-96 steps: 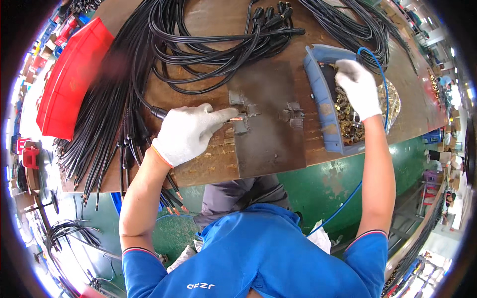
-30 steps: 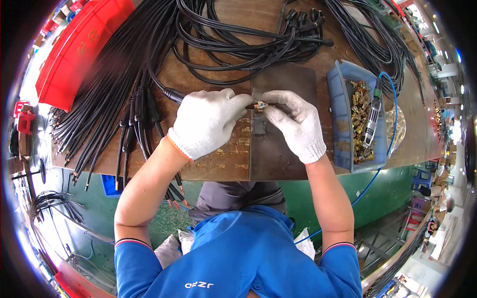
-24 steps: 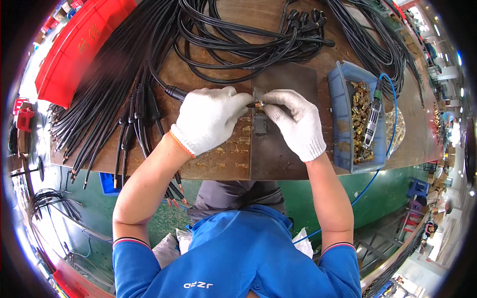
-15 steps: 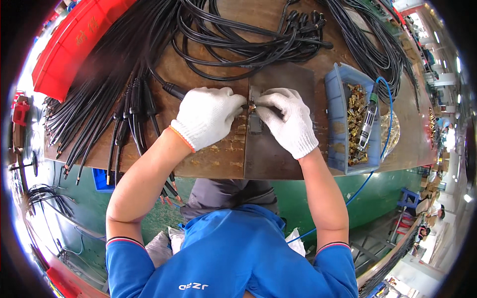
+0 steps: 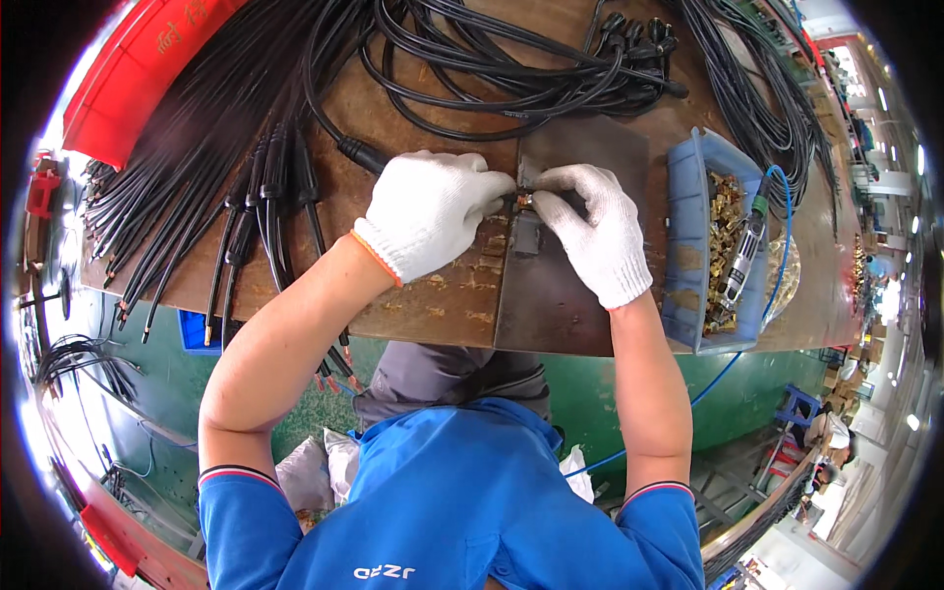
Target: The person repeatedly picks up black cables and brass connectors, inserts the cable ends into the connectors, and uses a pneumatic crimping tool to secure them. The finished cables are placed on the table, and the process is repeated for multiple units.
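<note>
My left hand (image 5: 431,208), in a white knit glove, is closed around a black cable (image 5: 362,153) whose thicker moulded part shows behind the knuckles. The cable's end comes out at the fingertips. Facing it, my gloved right hand (image 5: 600,231) pinches a small brass-coloured connector (image 5: 525,201) between thumb and forefinger. The cable end and the connector meet or nearly meet; the fingers hide the exact contact. Both hands are just above a dark metal plate (image 5: 565,305) on the bench, by a small grey block (image 5: 527,236).
On the right stands a blue bin (image 5: 688,251) of brass fittings (image 5: 725,197), a pneumatic screwdriver (image 5: 742,251) with a blue hose (image 5: 784,226) lying across it. Black cables (image 5: 226,128) fan out at left beside a red bin (image 5: 128,88). Coiled cables (image 5: 472,69) lie beyond my hands.
The view has shifted a little, so bench and hands appear farther right. Both hands keep their grips, fingertips still together over the plate.
</note>
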